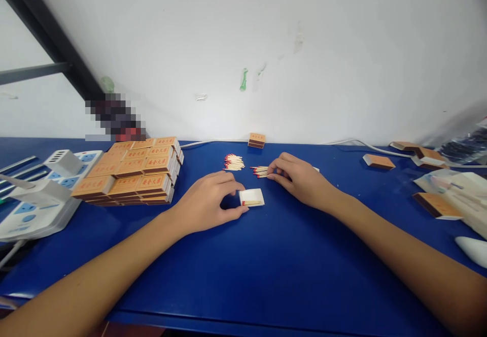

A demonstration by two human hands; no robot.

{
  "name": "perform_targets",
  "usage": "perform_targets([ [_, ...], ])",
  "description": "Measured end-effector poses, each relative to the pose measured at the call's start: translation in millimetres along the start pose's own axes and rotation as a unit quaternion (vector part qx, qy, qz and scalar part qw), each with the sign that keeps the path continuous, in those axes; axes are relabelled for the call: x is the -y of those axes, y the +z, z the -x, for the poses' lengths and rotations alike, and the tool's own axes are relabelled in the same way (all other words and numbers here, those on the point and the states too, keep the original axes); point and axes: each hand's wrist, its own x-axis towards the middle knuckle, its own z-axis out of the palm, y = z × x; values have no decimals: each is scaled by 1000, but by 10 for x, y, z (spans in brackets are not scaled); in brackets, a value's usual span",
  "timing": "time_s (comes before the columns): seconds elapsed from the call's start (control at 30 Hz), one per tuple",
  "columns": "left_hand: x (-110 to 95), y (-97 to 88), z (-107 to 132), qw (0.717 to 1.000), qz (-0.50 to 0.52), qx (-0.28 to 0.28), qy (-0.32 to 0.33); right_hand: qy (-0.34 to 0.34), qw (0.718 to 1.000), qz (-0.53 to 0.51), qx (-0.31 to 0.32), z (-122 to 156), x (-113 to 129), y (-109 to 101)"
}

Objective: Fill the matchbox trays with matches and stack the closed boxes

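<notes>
My left hand (211, 200) grips the left end of a small white matchbox tray (256, 194) between thumb and fingers. A few red-tipped matches (251, 203) lie along the tray's near side. Farther right, my right hand (294, 177) has its thumb and fingertips closed at the right end of a small bunch of matches (259, 171) on the table. How many of them it pinches is hidden. Another pile of matches (234, 162) lies just beyond the tray. Part of a white object (316, 169) shows behind my right hand; its kind is hidden.
Stacked matchboxes (140, 172) stand at the left, beside a white power strip (64, 210). A short stack of matchboxes (256, 140) sits near the wall. More matchboxes (379, 162) and a clear plastic bag (454, 192) lie rightward on the blue table (243, 276). A white cable (353, 142) runs along the wall.
</notes>
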Motion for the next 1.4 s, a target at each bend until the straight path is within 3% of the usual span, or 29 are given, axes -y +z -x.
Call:
perform_targets([
  [0.33, 3, 7, -6, 1000, -4, 3, -4, 7, 998, 41, 38, 8, 17, -10],
  [0.5, -11, 1, -9, 1000, -10, -10, -21, -35, 999, 22, 11, 81, 381, -60],
  [0.67, -15, -6, -12, 1000, -15, -7, -20, -59, 996, 49, 33, 161, 662, 4],
  [0.77, -13, 1, -8, 1000, -12, -3, -24, -43, 998, -3, 45, 149, 602, -7],
  [0.87, -14, 3, -5, 1000, -10, -4, -25, -9, 999, -45, 8, 92, 405, -46],
  [1.03, -19, -7, -5, 1000, -12, 0, -18, 14, 1000, 0, -15, 15, 102, -30],
  [1.4, -23, -15, -19, 1000, -15, 5, -18, 13, 1000, 20, 12, 13, 95, -12],
])
